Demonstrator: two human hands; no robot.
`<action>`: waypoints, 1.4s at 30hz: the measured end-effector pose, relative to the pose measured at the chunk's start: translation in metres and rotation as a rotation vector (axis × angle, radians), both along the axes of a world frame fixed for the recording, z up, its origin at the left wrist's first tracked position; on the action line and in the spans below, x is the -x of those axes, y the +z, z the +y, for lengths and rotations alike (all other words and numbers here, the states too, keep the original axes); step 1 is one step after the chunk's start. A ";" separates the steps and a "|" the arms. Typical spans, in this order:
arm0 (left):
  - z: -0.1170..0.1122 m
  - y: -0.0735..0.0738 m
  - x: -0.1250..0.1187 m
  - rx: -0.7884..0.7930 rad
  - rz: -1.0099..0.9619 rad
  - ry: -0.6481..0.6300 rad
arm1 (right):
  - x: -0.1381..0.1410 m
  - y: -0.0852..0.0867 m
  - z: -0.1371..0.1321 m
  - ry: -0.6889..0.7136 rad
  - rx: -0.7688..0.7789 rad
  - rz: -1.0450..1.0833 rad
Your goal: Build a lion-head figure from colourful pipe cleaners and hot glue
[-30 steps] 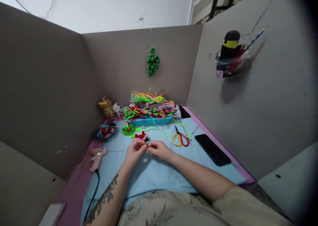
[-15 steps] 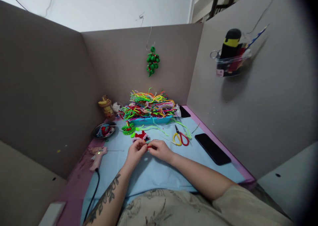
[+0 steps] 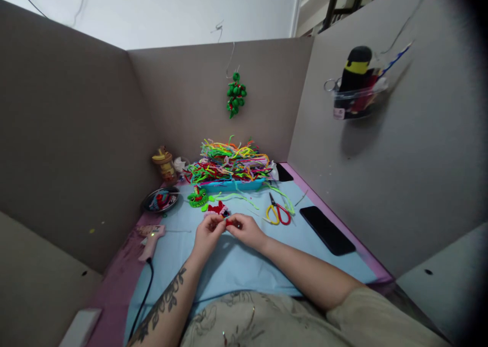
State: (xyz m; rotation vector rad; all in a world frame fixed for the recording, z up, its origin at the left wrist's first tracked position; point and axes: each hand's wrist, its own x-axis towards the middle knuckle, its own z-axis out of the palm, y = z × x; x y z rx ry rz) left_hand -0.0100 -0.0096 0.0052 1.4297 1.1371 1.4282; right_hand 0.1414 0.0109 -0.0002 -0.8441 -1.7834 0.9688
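My left hand (image 3: pixel 209 231) and my right hand (image 3: pixel 244 229) meet over the middle of the blue cloth, both with fingers pinched. Between their fingertips is a small red piece (image 3: pixel 229 223), fuzzy like pipe cleaner; most of it is hidden by the fingers. Just beyond my hands lies a red and pink fuzzy figure (image 3: pixel 216 209), partly covered by my left hand. A green fuzzy frog-like face (image 3: pixel 197 198) rests a little farther back to the left.
A blue tray (image 3: pixel 236 185) heaped with colourful pipe cleaners stands at the back. Scissors (image 3: pixel 278 210) and a black phone (image 3: pixel 327 230) lie at right. A pink glue gun (image 3: pixel 151 242) and a metal bowl (image 3: pixel 160 200) are at left. Grey panels (image 3: pixel 224 62) enclose the table.
The red piece between my fingertips has turned slightly, and a bluish-green bit there shows less now. Both hands stay in nearly the same place; the view has shifted a little.
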 end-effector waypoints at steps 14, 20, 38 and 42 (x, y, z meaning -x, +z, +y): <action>0.002 -0.002 -0.003 0.057 -0.149 -0.058 | 0.001 -0.005 -0.001 -0.075 -0.050 0.091; 0.002 -0.002 -0.003 0.048 -0.137 -0.062 | 0.002 -0.002 -0.001 -0.002 0.033 0.170; 0.000 -0.001 -0.003 -0.097 0.004 0.076 | 0.000 0.005 0.002 0.107 0.283 0.219; 0.002 -0.002 -0.003 -0.035 -0.046 0.051 | -0.001 0.006 0.003 0.090 0.296 0.200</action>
